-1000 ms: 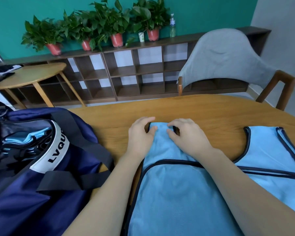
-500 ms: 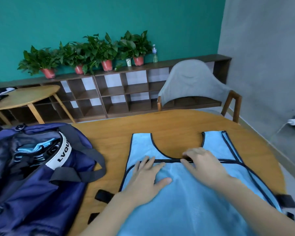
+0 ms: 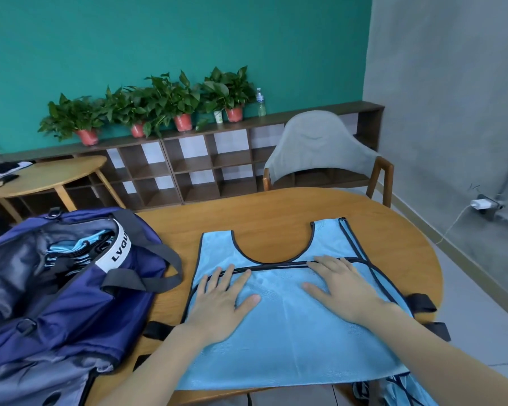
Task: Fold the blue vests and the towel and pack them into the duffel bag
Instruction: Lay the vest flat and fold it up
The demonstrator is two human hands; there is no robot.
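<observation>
Pressing flat, fingers straight: left hand (image 3: 221, 300), right hand (image 3: 342, 288) on blue vest (image 3: 288, 341); near hem overhangs table edge.

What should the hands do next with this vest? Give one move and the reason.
Probably fold one side of the blue vest across its middle: it lies spread flat on the table, the left hand and right hand pressing it flat, while the duffel bag gapes open alongside.
</observation>
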